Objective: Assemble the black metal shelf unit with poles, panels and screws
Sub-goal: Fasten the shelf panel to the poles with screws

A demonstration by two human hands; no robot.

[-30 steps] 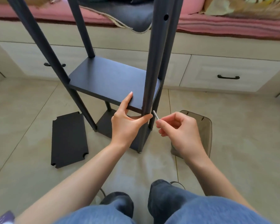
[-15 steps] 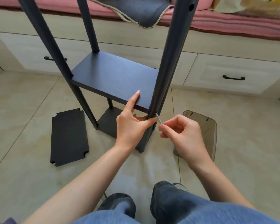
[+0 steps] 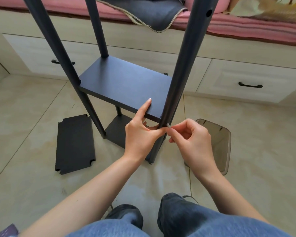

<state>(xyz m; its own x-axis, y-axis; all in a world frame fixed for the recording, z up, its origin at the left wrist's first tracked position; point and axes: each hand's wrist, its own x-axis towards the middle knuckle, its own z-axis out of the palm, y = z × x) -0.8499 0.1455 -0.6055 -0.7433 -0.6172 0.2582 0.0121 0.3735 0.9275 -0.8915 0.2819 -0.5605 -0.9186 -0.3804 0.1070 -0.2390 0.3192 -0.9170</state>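
Beige floor tiles (image 3: 32, 106) spread under us, with white drawers (image 3: 246, 79) and a pink cushion (image 3: 246, 26) behind. We sit before the black shelf unit (image 3: 126, 82), which stands on the floor on its poles. Our left hand (image 3: 140, 134) grips the near edge of the middle shelf panel, forefinger laid flat on top, thumb reaching to the front pole (image 3: 183, 69). Our right hand (image 3: 193, 139) pinches a small silver screw (image 3: 168, 125) between thumb and forefinger, its tip against that pole just below the panel's corner. A spare panel (image 3: 74, 144) lies flat on the tiles to the left, well apart. A smoky plastic tray (image 3: 220, 144) sits behind our right hand.
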